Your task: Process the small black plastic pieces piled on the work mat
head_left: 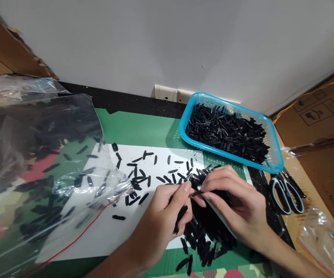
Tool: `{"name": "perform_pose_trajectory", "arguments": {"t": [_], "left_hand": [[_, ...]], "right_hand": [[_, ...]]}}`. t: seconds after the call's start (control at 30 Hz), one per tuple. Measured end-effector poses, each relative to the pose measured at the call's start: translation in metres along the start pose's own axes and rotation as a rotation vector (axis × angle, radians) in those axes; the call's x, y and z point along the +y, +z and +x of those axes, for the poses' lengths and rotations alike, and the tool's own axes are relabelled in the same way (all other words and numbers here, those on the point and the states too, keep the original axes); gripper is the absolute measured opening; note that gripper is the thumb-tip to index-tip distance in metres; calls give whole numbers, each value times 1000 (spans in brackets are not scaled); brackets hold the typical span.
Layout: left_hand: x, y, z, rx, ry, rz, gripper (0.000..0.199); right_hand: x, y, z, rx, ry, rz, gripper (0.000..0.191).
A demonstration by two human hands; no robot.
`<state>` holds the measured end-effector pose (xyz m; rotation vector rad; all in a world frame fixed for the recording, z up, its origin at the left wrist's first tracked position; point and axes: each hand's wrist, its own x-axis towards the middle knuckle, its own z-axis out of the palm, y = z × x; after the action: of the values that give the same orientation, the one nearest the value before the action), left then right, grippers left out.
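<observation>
Left hand (169,212): fingers curled around a bundle (181,219) of black strips, thumb pressed to forefinger. Right hand (236,200): thumb and finger pinched on one strip (196,193), held between the two hands just above the pile (203,247). Can't tell if the left fingertips grip its other end too.

Pile sits toward the near edge of the tabletop (120,101), partly under the right hand. Loose strips (139,179) are scattered over the white sheet (103,239), left of the pile. Basket (227,153), toward the back right corner, is well filled with similar black bits. Clear bag (19,127) lies along the left edge, more strips in or under it (hard to say which through the plastic). Scissors (285,195) near the right edge, small bag (317,235) on the near side of them.

Handling, my read: strips look very light, thin and fairly stiff, maybe snappable if bent hard. Surface could be a bit slick. Best hold is a fingertip pinch near one end; squeezing the bundle too loosely would let strips slide out.
</observation>
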<state>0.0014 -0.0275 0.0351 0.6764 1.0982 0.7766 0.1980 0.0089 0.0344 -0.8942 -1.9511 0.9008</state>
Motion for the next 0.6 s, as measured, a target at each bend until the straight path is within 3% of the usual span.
{"name": "perform_pose_trajectory", "arguments": {"t": [0.27, 0.6], "left_hand": [[-2, -4, -2, -83, 10, -56, 46], [-5, -2, -1, -87, 30, -16, 45]], "right_hand": [[1, 1, 0, -1, 27, 107, 21], [-3, 1, -1, -60, 328, 222, 9]]}}
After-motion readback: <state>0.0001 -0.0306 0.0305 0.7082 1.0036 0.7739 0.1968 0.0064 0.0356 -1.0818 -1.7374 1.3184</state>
